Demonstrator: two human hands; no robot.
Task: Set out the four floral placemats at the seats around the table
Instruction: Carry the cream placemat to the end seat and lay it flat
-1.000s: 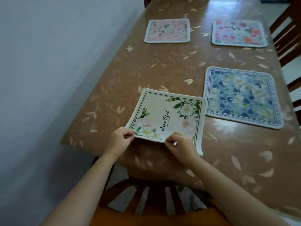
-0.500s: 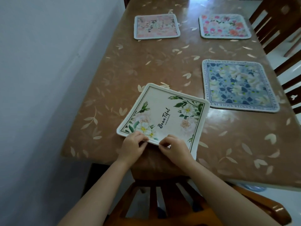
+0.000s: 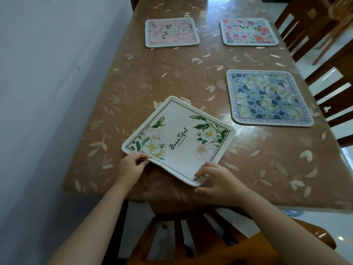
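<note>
— Cream cloth, is it, the white placemat (image 3: pixel 179 138) at the hands?
— Yes, a soft square with rounded corners, a thin dark line round it, green leaves, pale flowers and script lettering in the middle. It sits turned like a diamond on the bench (image 3: pixel 133 83), whose glossy brown cover is printed with pale leaves.
— And the hands?
— The left hand (image 3: pixel 131 167) pinches the mat's near-left edge, which is lifted a little off the cover. The right hand (image 3: pixel 219 178) has curled fingertips on the nearest corner, thumb just under it; that corner curls up.
— The other mats?
— All flat. The blue placemat (image 3: pixel 267 96), with lettering round its border, lies beyond the right hand, apart from the white one. Far beyond the left hand lies the pink placemat (image 3: pixel 172 32); far beyond the right, the multicoloured placemat (image 3: pixel 248 31).
— Anything nearer than the hands?
— A wooden chair (image 3: pixel 191 236) with a slatted back, at the bench's near edge below both wrists.
</note>
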